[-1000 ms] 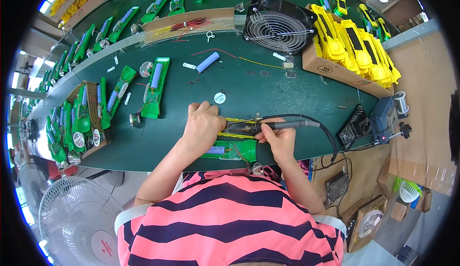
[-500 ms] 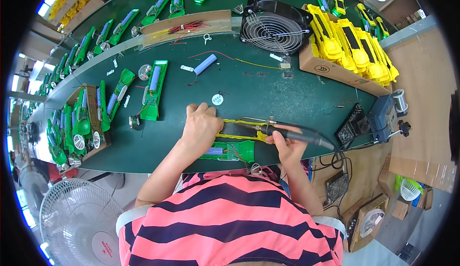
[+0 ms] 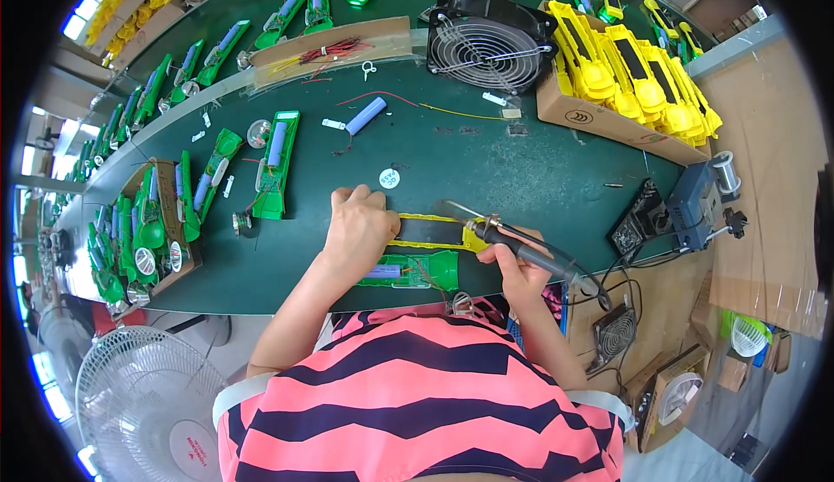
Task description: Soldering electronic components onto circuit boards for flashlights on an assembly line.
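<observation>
My left hand (image 3: 358,228) is closed on the left end of a yellow casing (image 3: 432,245) with a dark inner panel. A soldering iron (image 3: 534,254) is gripped in my right hand (image 3: 519,275), beside the casing's right end. Its metal tip points up and left, over the casing's far edge; whether it touches anything cannot be made out. On the near side of the casing lies a green flashlight housing (image 3: 439,270), with a blue cell (image 3: 382,271) and thin wires inside. A small round reflector (image 3: 461,303) sits at the table's front edge.
Green housings fill a cardboard box (image 3: 188,260) on the left; another green housing (image 3: 268,197) lies beyond my left hand. A black fan (image 3: 491,48) and a box of yellow casings (image 3: 578,117) stand at the back. The soldering station (image 3: 691,208) is at right, its cable trailing past my hand.
The soldering iron has tilted, its tip lifting from over the casing's panel toward the far edge. My left hand keeps its hold on the casing. The whole view has shifted slightly.
</observation>
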Demonstrator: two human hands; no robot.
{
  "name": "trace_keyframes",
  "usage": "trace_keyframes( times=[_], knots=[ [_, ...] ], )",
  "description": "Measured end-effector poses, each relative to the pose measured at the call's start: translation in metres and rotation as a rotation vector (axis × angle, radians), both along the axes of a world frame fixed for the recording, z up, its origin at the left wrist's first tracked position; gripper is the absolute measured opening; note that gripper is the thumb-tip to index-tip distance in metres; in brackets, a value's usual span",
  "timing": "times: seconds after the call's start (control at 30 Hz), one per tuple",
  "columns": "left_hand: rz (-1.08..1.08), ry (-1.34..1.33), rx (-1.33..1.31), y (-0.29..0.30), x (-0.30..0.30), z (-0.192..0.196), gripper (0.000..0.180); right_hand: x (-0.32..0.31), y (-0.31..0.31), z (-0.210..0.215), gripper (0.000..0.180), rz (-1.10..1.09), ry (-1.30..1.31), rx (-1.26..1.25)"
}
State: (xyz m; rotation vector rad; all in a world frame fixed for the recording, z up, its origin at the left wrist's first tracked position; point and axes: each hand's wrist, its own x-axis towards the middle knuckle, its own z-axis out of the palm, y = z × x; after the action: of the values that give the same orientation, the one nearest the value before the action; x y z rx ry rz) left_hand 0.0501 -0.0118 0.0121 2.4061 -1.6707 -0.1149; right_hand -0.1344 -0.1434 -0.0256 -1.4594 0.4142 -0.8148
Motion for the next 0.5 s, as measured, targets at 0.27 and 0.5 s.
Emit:
trace_keyframes(
  times=[0.27, 0.5],
  knots=[
    [-0.401, 0.244, -0.144, 0.004, -0.02, 0.047, 0.017, -0.009, -0.028, 0.006, 0.061, 0.093, 0.305, -0.505],
    [-0.404, 0.25, -0.009, 0.002, -0.032, 0.024, 0.007, -0.008, -0.027, -0.004, 0.062, 0.153, 0.341, -0.513]
  ],
)
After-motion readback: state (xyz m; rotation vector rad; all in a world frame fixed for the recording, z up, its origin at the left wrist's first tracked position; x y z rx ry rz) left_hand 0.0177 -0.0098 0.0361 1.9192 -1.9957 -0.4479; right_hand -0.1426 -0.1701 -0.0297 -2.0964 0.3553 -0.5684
